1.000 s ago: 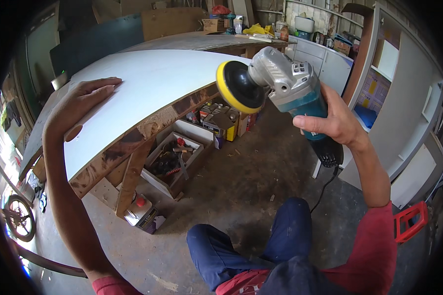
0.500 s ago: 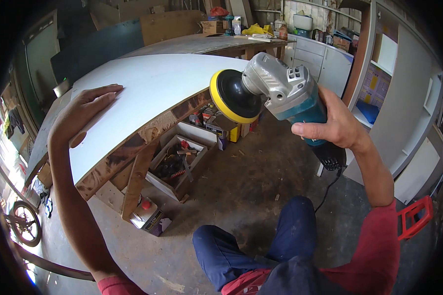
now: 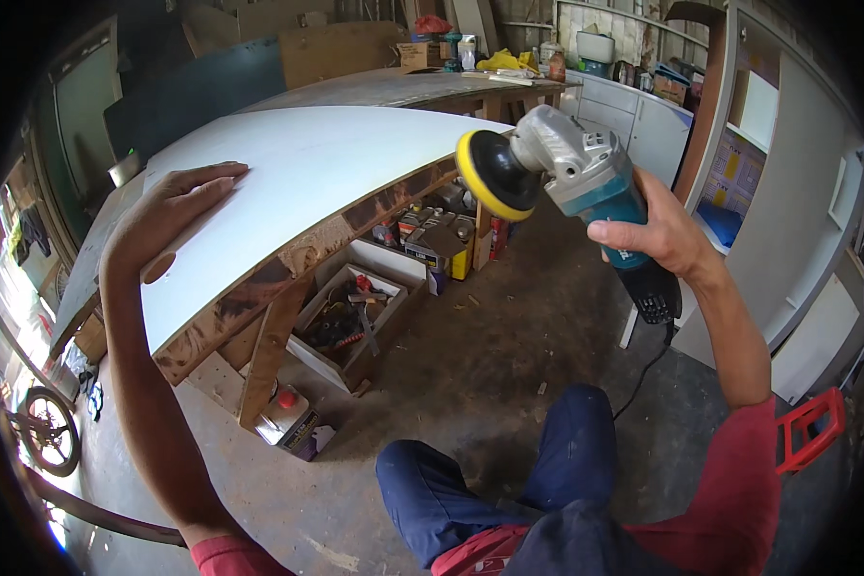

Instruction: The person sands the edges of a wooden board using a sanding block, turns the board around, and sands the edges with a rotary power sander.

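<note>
My right hand (image 3: 664,230) is wrapped round the teal body of an angle grinder (image 3: 600,187), holding it up in the air to the right of the white board. The grinder's round black pad with a yellow rim (image 3: 497,175) tilts toward the board's edge, apart from it. A black cord hangs from its rear end. On the glossy white board (image 3: 307,158) rests my left hand (image 3: 187,204), its fingers stretched out flat and nothing in them.
Beneath the board's wooden bench stand an open drawer box of tools (image 3: 350,312) and a metal can (image 3: 293,422). A red plastic stool (image 3: 811,430) is on the right, before a grey cabinet (image 3: 787,182). Yellow cloth (image 3: 507,61) lies on the far table.
The grinder and my right hand have shifted slightly to the right, so the pad is farther from the board's edge. My left hand stays on the board.
</note>
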{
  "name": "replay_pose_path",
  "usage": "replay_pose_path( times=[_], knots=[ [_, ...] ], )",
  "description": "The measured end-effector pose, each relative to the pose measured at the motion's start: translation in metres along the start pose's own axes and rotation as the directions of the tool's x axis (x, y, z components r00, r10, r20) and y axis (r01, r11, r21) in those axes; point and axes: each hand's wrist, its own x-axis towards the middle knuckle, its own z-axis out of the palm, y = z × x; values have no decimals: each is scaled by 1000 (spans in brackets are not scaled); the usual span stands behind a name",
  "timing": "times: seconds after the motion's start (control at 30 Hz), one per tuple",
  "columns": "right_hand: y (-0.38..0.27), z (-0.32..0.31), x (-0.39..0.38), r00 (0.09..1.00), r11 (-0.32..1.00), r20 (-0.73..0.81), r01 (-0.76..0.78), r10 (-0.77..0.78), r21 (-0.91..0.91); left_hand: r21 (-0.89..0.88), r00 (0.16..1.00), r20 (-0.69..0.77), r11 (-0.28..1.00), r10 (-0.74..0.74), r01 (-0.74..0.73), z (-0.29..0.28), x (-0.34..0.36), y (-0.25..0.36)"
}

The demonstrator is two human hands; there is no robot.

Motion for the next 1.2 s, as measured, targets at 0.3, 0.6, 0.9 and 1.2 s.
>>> replay_pose_path(
  times=[0.3,0.6,0.9,1.2],
  knots=[
    [-28,15,-1,980,986,111,158,-164,60,3,999,41,999,-34,34,-3,-2,3],
    [5,-6,5,1000,999,13,-17,17,31,-1,998,45,999,-33,33,-6,-2,1],
    [83,1,-17,952,862,-222,-74,211,501,-4,995,93,1000,-21,22,-9,-2,10],
    [204,103,-42,778,329,-283,104,562,939,268,974,132,952,-187,146,-26,-4,33]
  ],
)
